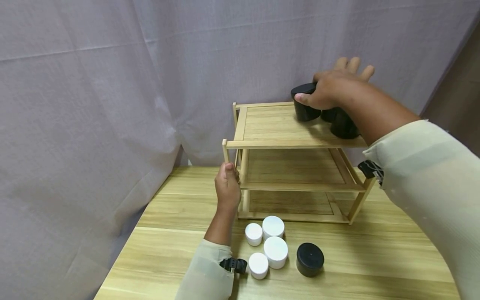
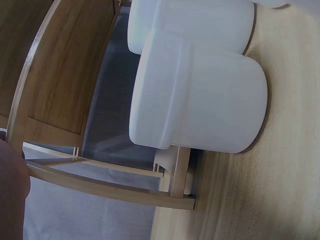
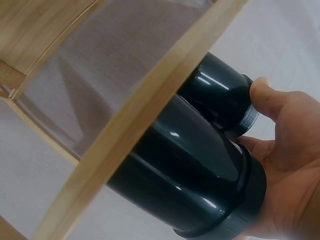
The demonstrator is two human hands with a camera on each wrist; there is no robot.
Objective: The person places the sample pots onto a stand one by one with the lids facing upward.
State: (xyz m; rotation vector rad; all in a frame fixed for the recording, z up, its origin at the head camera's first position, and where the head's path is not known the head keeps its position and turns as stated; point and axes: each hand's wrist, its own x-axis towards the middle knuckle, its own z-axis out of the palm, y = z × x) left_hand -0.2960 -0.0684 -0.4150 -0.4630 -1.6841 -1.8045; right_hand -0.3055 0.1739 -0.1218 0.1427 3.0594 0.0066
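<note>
At the left front post of a three-tier wooden rack (image 1: 277,125), my left hand (image 1: 228,187) holds on with its thumb up along the post. Part of that hand (image 2: 12,185) shows at the left wrist view's edge. My right hand (image 1: 337,87) is over the top shelf, pinching a black lidded jar (image 1: 305,104) between thumb and forefinger, the other fingers spread away. In the right wrist view, the thumb meets this jar (image 3: 215,92) at its lid. A larger black jar (image 3: 195,170) stands nearer under the palm, and another black jar (image 1: 328,114) is mostly hidden behind the hand.
On the table before the rack are several white lidded jars (image 1: 275,252) in a cluster and one black jar (image 1: 310,259) to their right. The rack's lower shelves (image 1: 296,166) sit beneath the top one. A grey curtain (image 1: 210,62) hangs behind.
</note>
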